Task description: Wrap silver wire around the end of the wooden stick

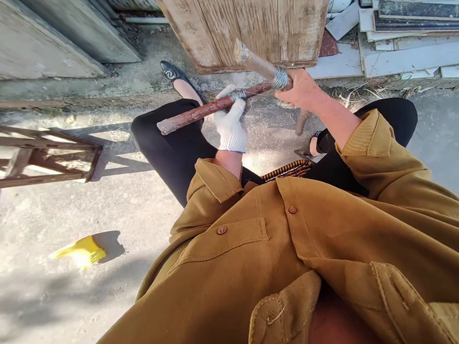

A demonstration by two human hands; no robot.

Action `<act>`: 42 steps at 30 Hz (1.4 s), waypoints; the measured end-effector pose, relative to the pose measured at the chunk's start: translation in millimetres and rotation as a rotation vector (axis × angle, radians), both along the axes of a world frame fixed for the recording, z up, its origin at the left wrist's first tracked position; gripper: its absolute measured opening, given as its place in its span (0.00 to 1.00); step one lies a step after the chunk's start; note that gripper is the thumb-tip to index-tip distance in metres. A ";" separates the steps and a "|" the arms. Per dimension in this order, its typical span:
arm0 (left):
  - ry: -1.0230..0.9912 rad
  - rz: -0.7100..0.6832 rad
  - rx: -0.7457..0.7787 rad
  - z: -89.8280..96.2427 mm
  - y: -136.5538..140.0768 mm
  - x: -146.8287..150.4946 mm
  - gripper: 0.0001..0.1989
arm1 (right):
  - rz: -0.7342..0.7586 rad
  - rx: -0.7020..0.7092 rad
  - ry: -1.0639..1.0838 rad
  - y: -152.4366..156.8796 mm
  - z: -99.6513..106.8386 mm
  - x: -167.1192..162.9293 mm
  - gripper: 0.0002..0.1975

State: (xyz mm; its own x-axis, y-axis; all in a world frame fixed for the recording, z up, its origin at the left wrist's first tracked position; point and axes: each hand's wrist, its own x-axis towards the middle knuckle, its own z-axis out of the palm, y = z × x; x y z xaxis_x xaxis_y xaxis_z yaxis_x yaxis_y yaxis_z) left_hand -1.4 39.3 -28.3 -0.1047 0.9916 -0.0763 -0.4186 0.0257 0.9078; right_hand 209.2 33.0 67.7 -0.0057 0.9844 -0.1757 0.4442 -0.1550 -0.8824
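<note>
While apparently sitting over concrete ground [128,201], facing a weathered plank panel [257,21], with a pile of boards [419,59] to the right and a ladder-like wooden frame [35,180] to the left, holding raised a reddish-brown stick [201,110] and a paler stick [258,63], meeting at an angle. Clamping the gloved left hand [231,123] round the reddish-brown stick; closing the bare right hand [303,90] on wood beside the meeting point. Displaying two bindings: a thick wire winding [280,78] touching the right hand, and a smaller wire wrap [238,95] at the left. Judging from these grips, probably tightening or adjusting wire; calling next for steadying the meeting point rightward while keeping the wrap snug leftward.
</note>
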 end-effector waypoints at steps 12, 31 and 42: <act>0.161 -0.083 0.263 -23.8 9.7 -4.8 0.28 | 0.063 -0.141 0.403 -24.2 14.1 -41.4 0.18; 0.057 -0.372 -0.042 11.3 -26.9 26.8 0.30 | -0.042 0.006 0.825 -12.5 31.3 -34.2 0.13; 0.324 -0.251 0.269 108.2 -78.7 -3.3 0.13 | -0.056 0.019 0.747 -4.3 43.4 2.2 0.20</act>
State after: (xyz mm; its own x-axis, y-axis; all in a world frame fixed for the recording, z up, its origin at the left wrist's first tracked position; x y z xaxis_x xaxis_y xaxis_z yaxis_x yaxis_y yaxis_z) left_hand -4.7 -39.4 80.0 0.1641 0.9694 0.1827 -0.1242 -0.1634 0.9787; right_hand 211.4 28.7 111.2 -0.0671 0.9895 -0.1279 -0.2826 -0.1418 -0.9487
